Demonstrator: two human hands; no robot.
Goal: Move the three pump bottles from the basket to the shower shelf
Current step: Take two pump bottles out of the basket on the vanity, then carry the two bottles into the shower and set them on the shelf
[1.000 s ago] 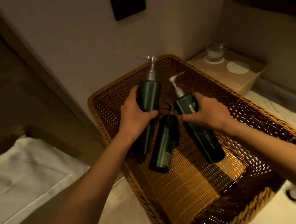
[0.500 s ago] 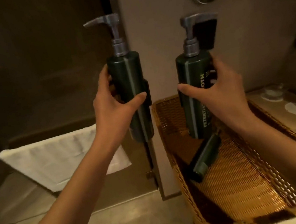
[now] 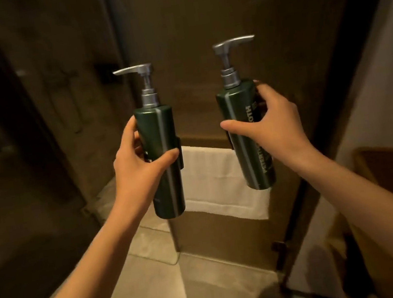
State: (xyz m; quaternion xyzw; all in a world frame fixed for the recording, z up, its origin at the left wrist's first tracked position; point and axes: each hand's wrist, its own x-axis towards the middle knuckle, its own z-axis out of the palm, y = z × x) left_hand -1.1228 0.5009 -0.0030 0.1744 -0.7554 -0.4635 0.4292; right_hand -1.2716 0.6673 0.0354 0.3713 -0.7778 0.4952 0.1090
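Note:
Two dark green pump bottles with silver pumps are held upright in front of me. My left hand (image 3: 139, 167) grips the left bottle (image 3: 165, 179) around its middle. My right hand (image 3: 273, 127) grips the right bottle (image 3: 245, 146), which bears pale lettering down its side. Both pump spouts are level; the left one points left, the right one points right. Only a dark corner of the wicker basket (image 3: 392, 170) shows at the right edge. The third bottle and the shower shelf are out of view.
A dark glass shower door (image 3: 200, 46) stands straight ahead, with a white towel (image 3: 221, 186) hanging behind the bottles. Pale stone floor (image 3: 159, 282) lies below. A dark door frame (image 3: 319, 156) with a hinge runs down the right.
Both hands lifted their bottles out of the basket and carried them left toward the shower door. The view turned left, so the basket and the third bottle slid out of sight.

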